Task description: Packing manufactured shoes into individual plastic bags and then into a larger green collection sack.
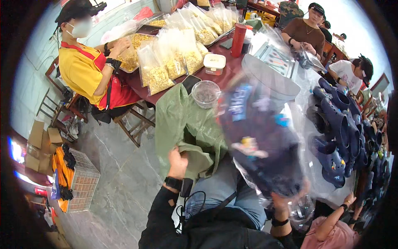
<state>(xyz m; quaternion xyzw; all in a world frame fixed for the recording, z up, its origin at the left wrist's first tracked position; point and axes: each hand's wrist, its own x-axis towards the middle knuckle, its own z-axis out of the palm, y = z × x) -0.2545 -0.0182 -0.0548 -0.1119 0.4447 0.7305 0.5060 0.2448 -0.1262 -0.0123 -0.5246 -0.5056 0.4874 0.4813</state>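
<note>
My left hand (177,162) is closed on the rim of a green woven sack (172,114), whose mouth gapes beside my fingers. The sack hangs from the table edge down towards my lap. On the right, my right hand (282,202) grips the lower end of navy clogs (265,141) with colourful charms. They are raised close to the view and smeared by motion, so I cannot tell how many there are. Clear plastic shows along their lower edge. My right fingers are partly hidden behind them. A clear round tub (206,94) stands just beyond the sack.
More navy clogs (340,128) are piled on the right-hand table. Clear bags of yellow pieces (155,72) crowd the dark red table, near a red cylinder (238,40). A person in yellow (81,72) sits at the left; a pink sleeve (331,234) is close at lower right.
</note>
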